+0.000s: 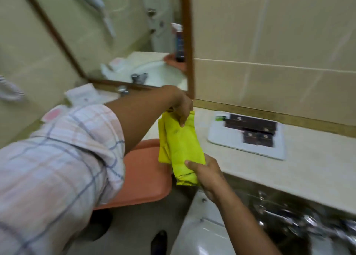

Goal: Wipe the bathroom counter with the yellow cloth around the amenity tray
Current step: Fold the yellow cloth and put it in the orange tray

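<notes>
The tray [221,139] lies on the table [308,173] near its back edge, with boxes [252,128] in it. The cloth [179,145] hangs left of the tray, over the table's front edge, between the left hand [182,105] above and the right hand [207,174] below. The mirror [115,33] stands behind.

one yellow cloth [179,145], one amenity tray [223,139], two hands.

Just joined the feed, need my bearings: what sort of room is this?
Most likely a hotel bathroom: a framed mirror reflects a basin and tap, an amenity tray of small dark boxes sits on the tiled counter, and both hands hold a yellow cloth.
</notes>
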Tool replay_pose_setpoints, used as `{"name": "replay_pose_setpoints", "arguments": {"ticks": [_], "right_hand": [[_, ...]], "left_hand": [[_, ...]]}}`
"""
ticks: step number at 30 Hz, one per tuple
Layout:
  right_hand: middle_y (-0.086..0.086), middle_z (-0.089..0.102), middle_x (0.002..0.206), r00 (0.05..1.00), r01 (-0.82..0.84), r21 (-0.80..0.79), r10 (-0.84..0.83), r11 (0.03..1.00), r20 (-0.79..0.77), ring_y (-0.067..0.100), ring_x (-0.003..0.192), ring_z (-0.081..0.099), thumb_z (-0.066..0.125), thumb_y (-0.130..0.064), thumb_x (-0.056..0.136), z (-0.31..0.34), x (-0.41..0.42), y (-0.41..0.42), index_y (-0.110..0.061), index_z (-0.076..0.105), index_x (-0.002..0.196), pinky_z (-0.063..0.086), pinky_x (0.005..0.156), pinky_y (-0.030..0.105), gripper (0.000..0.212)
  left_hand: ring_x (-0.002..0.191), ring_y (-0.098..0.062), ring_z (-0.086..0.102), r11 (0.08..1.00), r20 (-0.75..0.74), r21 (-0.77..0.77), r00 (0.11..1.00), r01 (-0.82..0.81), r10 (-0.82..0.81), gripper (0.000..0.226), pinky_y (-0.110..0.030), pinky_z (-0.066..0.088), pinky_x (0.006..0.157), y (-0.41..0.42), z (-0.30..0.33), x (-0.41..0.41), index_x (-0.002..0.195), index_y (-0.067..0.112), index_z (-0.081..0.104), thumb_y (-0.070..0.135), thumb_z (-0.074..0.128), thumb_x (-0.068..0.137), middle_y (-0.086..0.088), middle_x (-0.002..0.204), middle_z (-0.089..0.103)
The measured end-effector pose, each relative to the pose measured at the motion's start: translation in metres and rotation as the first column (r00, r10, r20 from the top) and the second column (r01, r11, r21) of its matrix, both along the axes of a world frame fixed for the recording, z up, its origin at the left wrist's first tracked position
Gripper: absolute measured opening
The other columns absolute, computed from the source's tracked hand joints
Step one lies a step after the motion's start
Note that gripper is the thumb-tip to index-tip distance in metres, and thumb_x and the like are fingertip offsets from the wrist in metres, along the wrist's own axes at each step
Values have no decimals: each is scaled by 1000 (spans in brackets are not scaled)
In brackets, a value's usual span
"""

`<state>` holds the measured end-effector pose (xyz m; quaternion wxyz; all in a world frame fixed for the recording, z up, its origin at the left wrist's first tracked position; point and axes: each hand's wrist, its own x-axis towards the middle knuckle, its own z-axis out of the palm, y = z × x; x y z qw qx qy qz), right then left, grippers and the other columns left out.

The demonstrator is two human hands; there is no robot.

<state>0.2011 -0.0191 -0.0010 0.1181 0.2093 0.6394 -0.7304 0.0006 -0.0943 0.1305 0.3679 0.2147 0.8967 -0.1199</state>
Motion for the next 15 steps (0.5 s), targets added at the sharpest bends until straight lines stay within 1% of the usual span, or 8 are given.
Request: {"name": "replay_pose_setpoints", "arguments": {"ticks": [1, 3, 6, 8, 9, 10, 12, 15], "right_hand": [[14, 76, 102, 998, -59, -23, 59, 998, 16, 34, 95, 72, 74, -3, 77, -2, -5, -32, -8, 71, 107, 57, 89, 52, 30], [15, 74, 106, 989, -122, -45, 125, 992, 79, 34, 96, 71, 74, -3, 77, -9, -12, -79, -4, 69, 113, 56, 91, 51, 36], [18, 72, 110, 969, -133, -95, 150, 987, 196, 35, 97, 70, 71, 2, 78, -26, -10, -132, -1, 65, 118, 56, 91, 51, 41], [17, 72, 109, 958, -134, -56, 144, 989, 247, 35, 97, 69, 70, 3, 78, -40, -6, -155, 1, 64, 120, 56, 91, 49, 42], [16, 71, 109, 957, -136, -23, 138, 990, 254, 34, 97, 69, 69, 2, 79, -48, -4, -163, 1, 64, 120, 56, 91, 47, 42], [16, 71, 109, 957, -133, 9, 126, 991, 260, 34, 97, 68, 69, 1, 79, -53, -3, -166, 0, 63, 121, 56, 90, 45, 42], [17, 70, 111, 955, -141, 75, 115, 987, 274, 34, 98, 68, 68, -1, 80, -59, -2, -170, 0, 62, 121, 56, 89, 44, 41], [16, 69, 106, 952, -160, 149, 112, 976, 286, 33, 95, 67, 70, -4, 79, -60, -8, -169, 2, 61, 119, 57, 87, 43, 41]], "left_hand": [[93, -31, 66, 999, -28, -22, 998, -49, 48, 45, -23, 47, 47, -42, -3, 2, 115, 10, 66, 20, 80, 73, -12, 117, 68], [97, -32, 66, 990, -35, -41, 991, -132, 130, 45, -26, 48, 53, -96, -18, 8, 115, 9, 67, 19, 80, 73, -13, 119, 67], [102, -33, 65, 975, -44, -27, 975, -221, 220, 48, -30, 51, 61, -156, -46, 18, 113, 9, 67, 20, 81, 69, -12, 118, 66], [101, -34, 65, 970, -30, -17, 969, -244, 244, 48, -40, 57, 75, -180, -69, 23, 111, 9, 68, 21, 82, 67, -11, 115, 67], [100, -34, 65, 965, -19, 8, 965, -262, 262, 47, -44, 57, 81, -188, -83, 26, 110, 9, 68, 21, 82, 66, -11, 114, 67], [99, -34, 65, 962, -8, 37, 962, -271, 271, 45, -45, 57, 83, -191, -94, 28, 108, 9, 69, 20, 81, 66, -12, 113, 67], [96, -32, 65, 954, -9, 101, 959, -282, 284, 39, -45, 57, 83, -192, -114, 33, 102, 10, 69, 19, 80, 66, -11, 108, 67], [86, -29, 63, 946, -52, 174, 957, -274, 287, 22, -42, 58, 78, -190, -133, 37, 78, 15, 62, 19, 78, 63, -4, 82, 62]]}}
